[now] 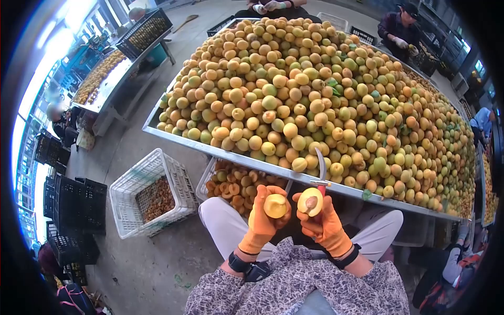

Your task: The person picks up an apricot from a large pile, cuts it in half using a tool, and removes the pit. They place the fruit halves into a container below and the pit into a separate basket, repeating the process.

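My left hand [259,222], in an orange glove, is closed around an apricot half [275,206] with a hollow in its cut face. In my right hand [326,229], also gloved in orange, is the other apricot half [310,202], its brown pit still set in the flesh. That hand also grips a small curved knife [322,167] with a red handle, blade pointing up. Both hands are above my lap, just in front of a metal-edged table [210,149] heaped with whole apricots [294,94]. Below the table edge, a crate holds cut apricot halves [231,184].
A white crate [181,191] with brown pits at its bottom stands on the floor to the left. Black crates [79,205] are stacked farther left. Co-workers [403,31] sit across the table. Another table [107,86] with fruit stands at the back left.
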Demonstrator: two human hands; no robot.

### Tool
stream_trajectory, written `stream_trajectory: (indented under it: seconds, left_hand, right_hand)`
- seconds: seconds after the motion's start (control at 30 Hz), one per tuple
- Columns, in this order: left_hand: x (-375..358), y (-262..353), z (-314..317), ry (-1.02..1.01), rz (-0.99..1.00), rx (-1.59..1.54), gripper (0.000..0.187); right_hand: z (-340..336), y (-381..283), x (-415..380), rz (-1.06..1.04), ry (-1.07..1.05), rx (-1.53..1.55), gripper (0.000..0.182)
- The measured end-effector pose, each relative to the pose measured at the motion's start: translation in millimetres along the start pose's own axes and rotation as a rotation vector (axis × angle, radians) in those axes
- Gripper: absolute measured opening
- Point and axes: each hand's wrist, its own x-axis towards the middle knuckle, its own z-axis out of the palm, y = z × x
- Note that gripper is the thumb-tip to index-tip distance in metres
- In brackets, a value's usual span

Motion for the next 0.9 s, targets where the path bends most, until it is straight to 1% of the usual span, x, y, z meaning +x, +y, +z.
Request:
stream_trajectory:
  seconds: [0.03, 0.1, 0.13, 0.17, 0.23, 0.3, 0.33, 0.37, 0.4, 0.43, 0.47, 0.5, 0.53, 0.6, 0.7, 0.77, 0.8, 0.9]
  left_hand:
    - [2.2, 0.9, -12.3, -0.07, 0.047, 0.038, 0.042]
    - [12.2, 3.2, -31.1, 0.02, 0.122, 0.211, 0.035]
    - [20.0, 10.2, -37.9, 0.129, 0.239, 0.511, 0.026]
    - [24.5, 9.1, -48.2, 0.221, 0.526, 0.868, 0.033]
    - [8.0, 40.2, -31.8, 0.129, 0.84, 1.282, 0.044]
    - [-10.3, 48.8, -14.7, -0.236, 0.509, 0.819, 0.053]
    - [-19.0, 54.6, -1.4, -0.317, 0.5, 0.977, 0.061]
    - [-26.1, 57.4, 12.8, -0.396, 0.438, 1.033, 0.069]
    - [-29.0, 53.3, 19.4, -0.443, 0.474, 1.077, 0.071]
    - [-31.6, 47.5, 23.1, -0.49, 0.509, 1.119, 0.073]
    - [-33.2, 41.5, 23.1, -0.484, 0.54, 1.123, 0.077]
    - [-34.3, 40.8, 23.8, -0.482, 0.538, 1.119, 0.077]
    - [-36.3, 40.6, 25.9, -0.501, 0.54, 1.11, 0.077]
    - [-39.4, 38.9, 30.4, -0.534, 0.556, 1.087, 0.075]
    - [-38.3, 32.3, 34.3, -0.528, 0.594, 1.021, 0.072]
    - [-39.6, 29.0, 35.2, -0.509, 0.622, 1.048, 0.071]
    - [-40.0, 26.4, 35.5, -0.499, 0.644, 1.072, 0.071]
    - [-38.9, 15.9, 30.7, -0.477, 0.638, 1.1, 0.069]
  right_hand:
    - [2.1, -0.3, 0.0, 0.003, -0.008, -0.003, 0.078]
    - [7.2, -3.0, -1.7, -0.036, 0.004, -0.139, 0.08]
    - [12.9, -3.1, -2.2, -0.052, 0.018, -0.126, 0.081]
    - [11.9, -1.2, -2.2, -0.057, 0.013, -0.129, 0.081]
    - [10.2, 1.0, 1.6, -0.095, -0.026, -0.178, 0.079]
    - [18.9, -3.6, -6.2, -0.06, 0.0, -0.235, 0.078]
    - [21.0, -3.3, -7.8, -0.048, -0.004, -0.274, 0.076]
    - [23.3, -2.6, -9.5, -0.037, -0.008, -0.312, 0.074]
    - [28.7, 4.6, -12.0, -0.088, 0.051, -0.302, 0.066]
    - [29.5, 7.7, -16.0, -0.084, 0.05, -0.302, 0.066]
    - [29.5, 10.1, -19.9, -0.085, 0.047, -0.301, 0.061]
    - [29.9, 11.1, -23.6, -0.087, 0.047, -0.3, 0.056]
    - [31.8, 10.1, -28.4, -0.076, -0.022, -0.27, 0.049]
    - [35.7, 10.5, -35.5, -0.058, -0.027, -0.244, 0.048]
    - [33.5, 14.5, -41.8, -0.05, -0.013, -0.228, 0.045]
    - [34.6, 16.5, -41.7, -0.111, 0.022, -0.225, 0.042]
    - [33.4, 18.5, -41.2, -0.109, 0.027, -0.222, 0.042]
    - [26.9, 23.7, -44.5, -0.146, 0.008, -0.194, 0.036]
